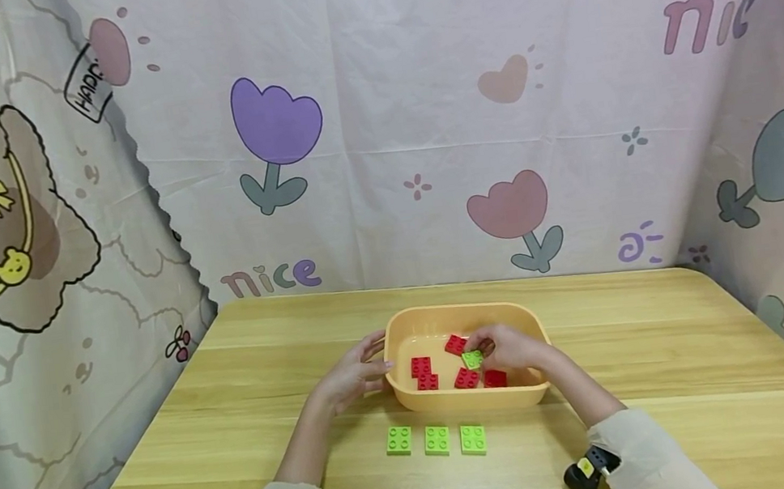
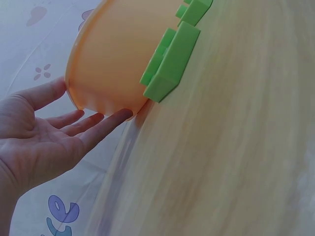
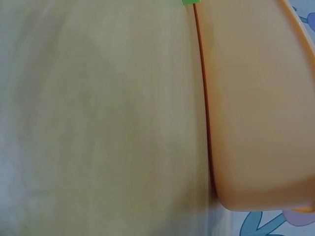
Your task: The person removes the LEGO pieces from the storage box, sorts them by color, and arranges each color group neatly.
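Observation:
A peach-coloured plastic basin [image 1: 472, 403] stands on the wooden table with several red toy bricks [image 1: 421, 366] inside. My right hand [image 1: 511, 346] reaches over its right side and pinches a light-green toy brick [image 1: 472, 360] among the red ones. At the basin's left end, the outstretched fingers of my left hand [image 1: 353, 378] touch the outer wall, and in the left wrist view its thumb is at the rim. The right wrist view shows the basin's outer wall [image 3: 261, 118], but the right hand is out of that view.
Three light-green bricks lie in a row before the basin: a left one [image 1: 399, 440], a middle one [image 1: 436, 440] and a right one [image 1: 472, 440]. The wooden tabletop [image 1: 238, 426] ends at a patterned curtain [image 1: 383, 115] behind.

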### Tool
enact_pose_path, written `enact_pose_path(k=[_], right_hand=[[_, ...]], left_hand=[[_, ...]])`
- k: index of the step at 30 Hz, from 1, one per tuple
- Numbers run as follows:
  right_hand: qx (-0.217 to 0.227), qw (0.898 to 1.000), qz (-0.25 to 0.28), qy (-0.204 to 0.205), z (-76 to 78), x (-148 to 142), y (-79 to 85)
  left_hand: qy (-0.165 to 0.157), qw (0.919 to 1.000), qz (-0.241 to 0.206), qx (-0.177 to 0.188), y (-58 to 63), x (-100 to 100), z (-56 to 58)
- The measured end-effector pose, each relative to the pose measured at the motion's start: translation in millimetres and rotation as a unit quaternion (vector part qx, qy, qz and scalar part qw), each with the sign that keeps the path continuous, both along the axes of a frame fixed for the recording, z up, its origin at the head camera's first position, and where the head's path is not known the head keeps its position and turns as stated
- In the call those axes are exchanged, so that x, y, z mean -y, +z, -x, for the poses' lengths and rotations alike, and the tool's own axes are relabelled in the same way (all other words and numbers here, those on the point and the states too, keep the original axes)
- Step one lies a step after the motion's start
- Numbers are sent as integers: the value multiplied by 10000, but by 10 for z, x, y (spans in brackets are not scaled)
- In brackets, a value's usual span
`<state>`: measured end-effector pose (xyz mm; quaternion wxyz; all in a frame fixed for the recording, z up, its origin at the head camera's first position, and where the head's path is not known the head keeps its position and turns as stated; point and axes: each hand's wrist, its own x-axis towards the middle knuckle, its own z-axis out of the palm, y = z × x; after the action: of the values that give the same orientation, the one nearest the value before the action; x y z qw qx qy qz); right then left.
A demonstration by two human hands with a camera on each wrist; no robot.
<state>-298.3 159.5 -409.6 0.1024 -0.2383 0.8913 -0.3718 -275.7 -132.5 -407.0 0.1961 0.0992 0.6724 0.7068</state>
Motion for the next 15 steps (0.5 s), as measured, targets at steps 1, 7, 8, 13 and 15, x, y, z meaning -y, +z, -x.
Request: enact_pose_path(k=[1, 7, 8, 13, 15], right_hand=[[11, 10000, -21, -1, -1, -1, 1], [-124, 9998, -3, 124, 4, -15, 1], [-170, 9998, -15, 124, 3, -15, 3], [-308, 9994, -109, 107, -8, -13, 21], [-354, 9992, -125, 146, -7, -16, 21]], left_hand=[[-2, 10000, -3, 10, -3, -2, 1], [1, 10000, -50, 26, -9, -5, -1], [-1, 10000, -47, 8, -8, -4, -2], [-23, 10000, -24, -31, -9, 1, -1], [-26, 10000, -23, -12, -12, -1, 2]])
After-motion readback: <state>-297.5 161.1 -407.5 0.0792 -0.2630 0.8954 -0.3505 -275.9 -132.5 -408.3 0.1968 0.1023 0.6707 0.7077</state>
